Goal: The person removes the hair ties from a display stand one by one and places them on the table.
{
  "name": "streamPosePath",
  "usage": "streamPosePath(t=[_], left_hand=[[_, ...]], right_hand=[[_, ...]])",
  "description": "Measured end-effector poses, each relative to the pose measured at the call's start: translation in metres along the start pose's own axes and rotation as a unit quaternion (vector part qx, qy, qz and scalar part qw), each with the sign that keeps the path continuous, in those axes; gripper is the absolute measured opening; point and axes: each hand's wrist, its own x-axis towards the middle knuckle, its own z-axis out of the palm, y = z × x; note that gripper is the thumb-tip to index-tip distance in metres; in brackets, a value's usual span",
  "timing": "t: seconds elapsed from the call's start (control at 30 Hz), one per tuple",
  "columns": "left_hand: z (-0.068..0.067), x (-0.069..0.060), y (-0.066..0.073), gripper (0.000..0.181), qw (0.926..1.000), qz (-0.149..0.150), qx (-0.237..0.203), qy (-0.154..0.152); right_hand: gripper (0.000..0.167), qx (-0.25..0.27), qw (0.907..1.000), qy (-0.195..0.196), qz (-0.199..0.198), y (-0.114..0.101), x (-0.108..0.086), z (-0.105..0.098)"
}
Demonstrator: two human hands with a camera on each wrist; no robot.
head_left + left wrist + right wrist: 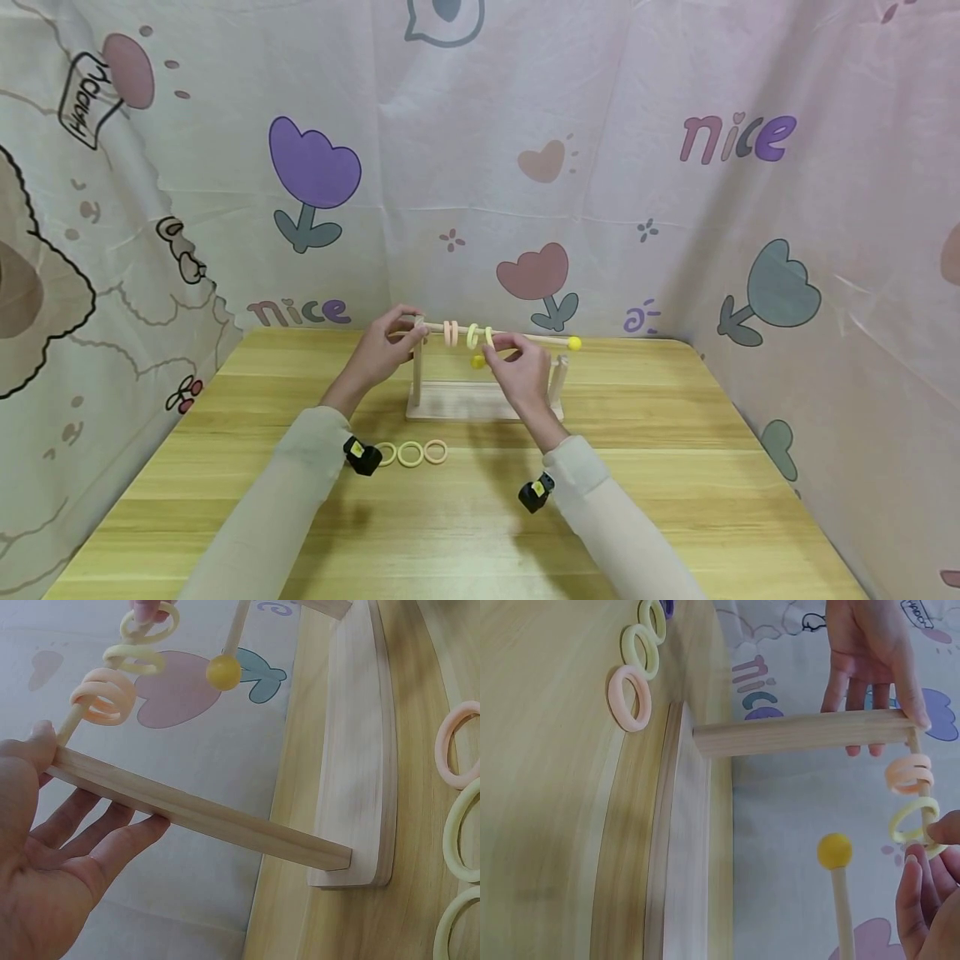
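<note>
My left hand grips the top of the left post of a wooden stand, thumb at the rod's end and fingers behind the post. A thin wooden rod extends rightward from there to a yellow ball. Two pale pink rings hang on the rod near the left post, followed by a pale yellow ring. Farther right, my right hand pinches another pale yellow ring that is around the rod.
On the table before the stand's base lie a pink ring and two yellow rings. Something purple shows partly beyond them. A second yellow ball tips a lower rod. Patterned cloth hangs behind the table.
</note>
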Motion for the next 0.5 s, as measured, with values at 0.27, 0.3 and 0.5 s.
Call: streamPosePath(t=[0.27, 0.3, 0.5], left_hand=[[0.0005, 0.0001, 0.0001, 0.037, 1.0, 0.001, -0.003, -0.001], [0.0006, 0.0003, 0.0, 0.037, 1.0, 0.001, -0.004, -0.001], [0.0008, 0.0007, -0.0002, 0.037, 1.0, 0.001, -0.008, -0.001]], right_hand=[[0.01, -0.009, 0.9993, 0.036, -0.003, 0.0026, 0.0002, -0.005], [0.01, -0.01, 0.9991, 0.041, -0.004, 0.003, 0.0003, -0.0056], [0.01, -0.015, 0.9983, 0.056, -0.007, 0.0065, 0.0019, -0.0097]])
